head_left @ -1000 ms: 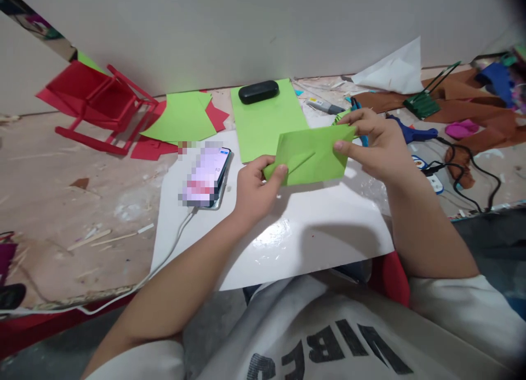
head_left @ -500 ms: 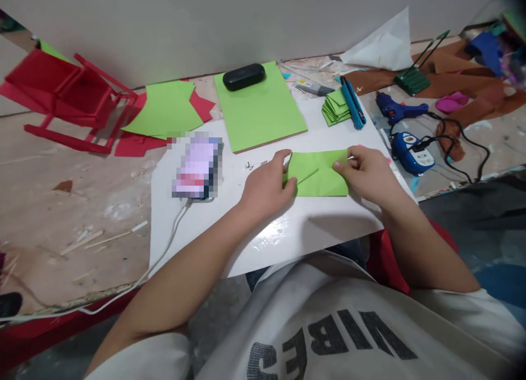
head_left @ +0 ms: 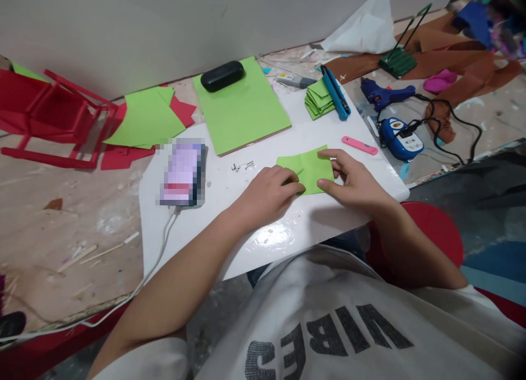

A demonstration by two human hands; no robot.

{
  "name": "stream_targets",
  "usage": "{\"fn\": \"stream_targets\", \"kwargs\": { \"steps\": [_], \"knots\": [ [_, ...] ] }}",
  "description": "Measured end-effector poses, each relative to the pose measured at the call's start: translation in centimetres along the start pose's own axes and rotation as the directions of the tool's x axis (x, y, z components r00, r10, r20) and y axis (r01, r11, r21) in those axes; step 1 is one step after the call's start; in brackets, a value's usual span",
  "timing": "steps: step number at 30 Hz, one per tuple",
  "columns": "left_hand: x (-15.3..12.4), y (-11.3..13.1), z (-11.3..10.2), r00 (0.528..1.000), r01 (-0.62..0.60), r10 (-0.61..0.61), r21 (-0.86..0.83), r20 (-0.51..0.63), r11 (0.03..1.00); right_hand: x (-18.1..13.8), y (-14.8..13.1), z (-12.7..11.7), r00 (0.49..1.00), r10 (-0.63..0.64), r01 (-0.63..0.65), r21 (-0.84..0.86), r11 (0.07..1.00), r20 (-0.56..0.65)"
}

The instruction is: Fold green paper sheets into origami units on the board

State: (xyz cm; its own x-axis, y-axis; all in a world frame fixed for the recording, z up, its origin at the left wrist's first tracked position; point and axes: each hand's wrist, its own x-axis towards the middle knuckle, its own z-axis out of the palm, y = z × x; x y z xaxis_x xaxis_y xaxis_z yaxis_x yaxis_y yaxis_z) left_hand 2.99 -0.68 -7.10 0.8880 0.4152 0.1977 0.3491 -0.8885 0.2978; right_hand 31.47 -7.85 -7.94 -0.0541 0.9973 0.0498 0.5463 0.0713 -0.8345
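Paper (head_left: 314, 169) lowered onto white board (head_left: 230, 216) | left hand (head_left: 267, 194), right hand (head_left: 353, 182): fingers press it flat

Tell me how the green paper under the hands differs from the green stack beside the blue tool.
The paper is one piece, lying flat; the stack is several folded pieces piled up. The left hand and right hand press the paper; no hand touches the stack, beside the blue tool. Both are light green, on the white board.

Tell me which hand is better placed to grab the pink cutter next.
Right, probably: the right hand rests on the paper nearer the cutter; the left hand presses the paper's far side.
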Motion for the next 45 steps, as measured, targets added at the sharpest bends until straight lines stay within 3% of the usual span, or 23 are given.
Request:
{"fn": "stream_targets", "kwargs": {
  "steps": [8, 19, 26, 32, 38, 45],
  "knots": [
    [-0.4, 1.3, -1.0, 0.995, 0.021, -0.026, 0.053, 0.095, 0.998, -0.4, -1.3, -0.9, 0.986, -0.052, 0.082, -0.19, 0.978, 0.157],
    [-0.3, 2.8, -2.2, 0.976, 0.023, -0.041, 0.083, 0.215, 0.996, -0.7, -0.2, -0.1, 0.99, -0.125, 0.134, -0.153, 0.979, 0.067],
    [-0.4, 2.8, -1.6, 0.987, 0.025, -0.035, 0.062, 0.156, 0.998, -1.2, 0.2, 0.4, 0.989, -0.147, 0.149, -0.061, 0.987, 0.03],
    [-0.5, 3.1, -1.2, 0.993, 0.001, -0.012, 0.086, 0.118, 0.996, -0.7, 0.1, 0.3, 0.966, -0.26, 0.252, -0.188, 0.949, -0.015],
    [-0.6, 3.8, -0.4, 0.998, 0.039, -0.045, 0.14, 0.04, 0.989, -0.3, -0.3, 0.1, 0.97, -0.242, 0.245, -0.191, 0.951, 0.036],
    [-0.4, 3.6, 0.0, 0.997, 0.069, -0.071, 0.079, 0.013, 0.994, 0.8, -0.2, 0.4, 0.976, -0.196, 0.209, -0.179, 0.961, 0.09]
  ]
}}
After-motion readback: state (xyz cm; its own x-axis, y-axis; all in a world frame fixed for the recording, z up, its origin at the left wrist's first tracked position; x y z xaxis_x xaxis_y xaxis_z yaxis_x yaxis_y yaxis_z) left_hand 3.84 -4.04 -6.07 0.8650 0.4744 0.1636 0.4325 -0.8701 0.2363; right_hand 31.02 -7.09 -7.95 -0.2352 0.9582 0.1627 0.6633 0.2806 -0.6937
